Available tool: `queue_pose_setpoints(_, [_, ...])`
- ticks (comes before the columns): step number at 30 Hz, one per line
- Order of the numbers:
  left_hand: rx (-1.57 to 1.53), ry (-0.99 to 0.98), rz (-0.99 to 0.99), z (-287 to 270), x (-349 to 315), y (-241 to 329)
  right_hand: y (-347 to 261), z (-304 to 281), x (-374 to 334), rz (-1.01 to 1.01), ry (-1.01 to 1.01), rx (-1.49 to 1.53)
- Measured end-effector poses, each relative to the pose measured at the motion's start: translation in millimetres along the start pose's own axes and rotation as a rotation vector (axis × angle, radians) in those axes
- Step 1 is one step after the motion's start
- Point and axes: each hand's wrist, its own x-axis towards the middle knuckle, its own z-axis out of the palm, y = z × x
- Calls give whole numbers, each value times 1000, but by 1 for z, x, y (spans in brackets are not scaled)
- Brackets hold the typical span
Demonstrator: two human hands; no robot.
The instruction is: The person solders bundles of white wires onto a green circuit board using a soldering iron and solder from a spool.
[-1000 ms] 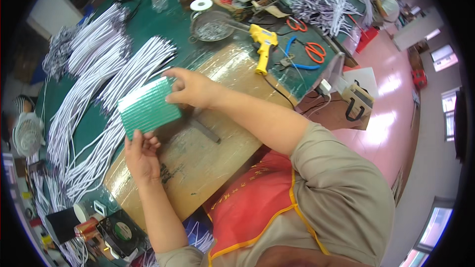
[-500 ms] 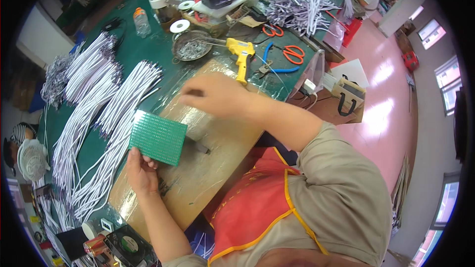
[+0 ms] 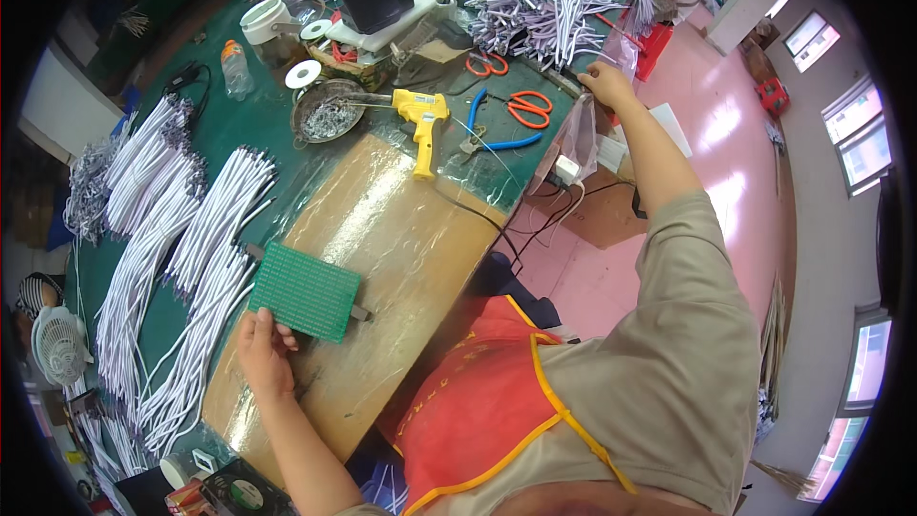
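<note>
My left hand (image 3: 263, 352) holds the near edge of a green perforated board (image 3: 306, 290) that lies on a brown cardboard sheet (image 3: 382, 239). A thin dark bar sticks out from under the board on both sides. My right hand (image 3: 607, 86) is stretched far to the right, at the table's edge, with its fingers closed on the top of a clear plastic bag (image 3: 576, 139) that hangs there. A bundle of white rods (image 3: 544, 0) lies just beyond that hand.
A yellow glue gun (image 3: 422, 124) rests at the cardboard's far end. Orange scissors (image 3: 528, 107), blue-handled pliers (image 3: 497, 139) and a metal bowl (image 3: 325, 113) lie on the green table. Rows of white rods (image 3: 181, 258) fill the left. A small fan (image 3: 59, 344) stands far left.
My right hand left the green board and swung out to the right table edge, taking hold of the plastic bag. The left hand stays on the board.
</note>
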Motion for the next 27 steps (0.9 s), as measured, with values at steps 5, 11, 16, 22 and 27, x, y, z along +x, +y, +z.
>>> queue_pose_setpoints(5, [78,16,12,2,-5,-1,0,-7,1,-118,-219,15])
queue_pose_setpoints(11, [129,-8,5,7,-3,2,32,11,2,-290,-75,-52])
queue_pose_setpoints(16, [152,56,43,21,-10,9,22,-9,-15,-320,-153,-119])
queue_pose_setpoints(22, [179,7,67,18,-13,7,59,-8,-19,-297,-118,58])
queue_pose_setpoints(27, [137,-50,53,22,-13,7,54,-34,-41,-100,-258,142])
